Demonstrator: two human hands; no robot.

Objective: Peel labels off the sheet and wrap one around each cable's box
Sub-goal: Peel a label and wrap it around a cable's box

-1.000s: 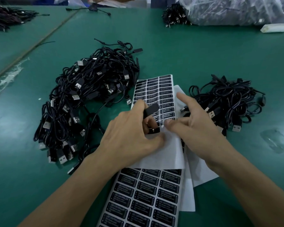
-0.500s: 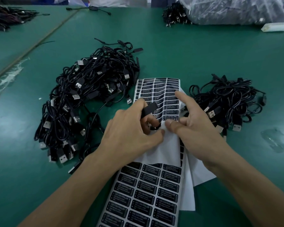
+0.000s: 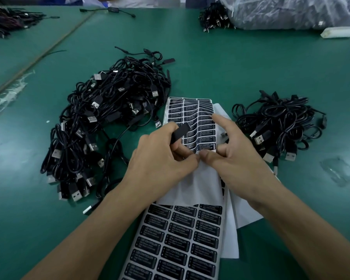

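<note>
Peeling goes best slowly and low: the right hand [image 3: 237, 158] pinches the corner of 1 label [image 3: 207, 146] at the near edge of the label sheet [image 3: 190, 113], index finger raised. The left hand [image 3: 161, 161] grips the cable's box [image 3: 180, 132] just above the sheet and should pin it flat.

The one view sits at the person's head and looks forward and steeply down onto the green desk [image 3: 251, 63], with both forearms entering from the bottom edge. It is close in: the left hand [image 3: 160, 160] and right hand [image 3: 236, 158] fill the centre, and the wide lens reaches the desk's far edge at the top.
</note>
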